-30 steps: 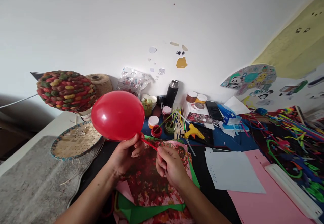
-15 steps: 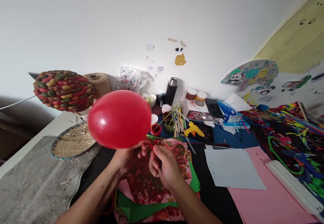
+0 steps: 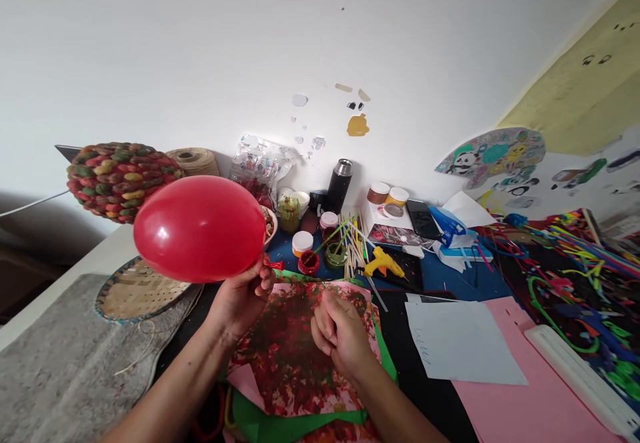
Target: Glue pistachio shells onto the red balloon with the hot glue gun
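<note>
A shiny, inflated red balloon floats up at the left, its neck pinched by my left hand. The rolled mouth of the balloon sticks out to the right past those fingertips. My right hand is off the balloon, fingers curled with thumb against forefinger; whether anything small is between them I cannot make out. Beneath both hands lies a paint-smeared pink sheet in reds and browns, on top of a green sheet.
Behind the sheets stand open paint jars, a black flask, wooden sticks and a yellow glue gun. A woven tray and a bead-like coloured ball are left. White paper lies right, beside tangled coloured pipe cleaners.
My left hand and the balloon have moved left. My right hand has come away from the balloon's neck, moving right and slightly down.
</note>
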Tool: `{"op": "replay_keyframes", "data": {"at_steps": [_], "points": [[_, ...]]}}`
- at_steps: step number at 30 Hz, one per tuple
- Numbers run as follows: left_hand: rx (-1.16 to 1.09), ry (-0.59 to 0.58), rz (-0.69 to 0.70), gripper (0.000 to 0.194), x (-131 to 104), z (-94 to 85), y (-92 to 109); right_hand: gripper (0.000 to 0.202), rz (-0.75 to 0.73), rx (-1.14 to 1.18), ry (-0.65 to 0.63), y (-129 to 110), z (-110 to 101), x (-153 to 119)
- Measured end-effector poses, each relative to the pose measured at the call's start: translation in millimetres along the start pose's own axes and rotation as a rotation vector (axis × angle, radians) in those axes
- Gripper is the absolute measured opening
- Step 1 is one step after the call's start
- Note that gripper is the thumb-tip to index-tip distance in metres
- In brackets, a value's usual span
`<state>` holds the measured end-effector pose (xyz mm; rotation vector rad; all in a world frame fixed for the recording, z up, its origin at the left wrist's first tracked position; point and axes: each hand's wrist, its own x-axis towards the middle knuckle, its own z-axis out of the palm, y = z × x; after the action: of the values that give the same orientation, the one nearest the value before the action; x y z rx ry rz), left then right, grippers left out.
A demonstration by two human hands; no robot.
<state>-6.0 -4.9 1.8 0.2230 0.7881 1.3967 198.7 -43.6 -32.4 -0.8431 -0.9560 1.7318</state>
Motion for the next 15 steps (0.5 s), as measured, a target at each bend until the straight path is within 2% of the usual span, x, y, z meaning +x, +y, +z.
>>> {"op": "replay_keyframes", "data": {"at_steps": [9,15], "points": [[0.013,-0.010,-0.033,0.028,-3,3.8,-12,0.070,0.079,-0.179,-0.107,4,7,10],[0.043,-0.068,0.031,0.031,-4,-0.8,-20,0.039,0.090,-0.239,-0.111,13,15,16]]}}
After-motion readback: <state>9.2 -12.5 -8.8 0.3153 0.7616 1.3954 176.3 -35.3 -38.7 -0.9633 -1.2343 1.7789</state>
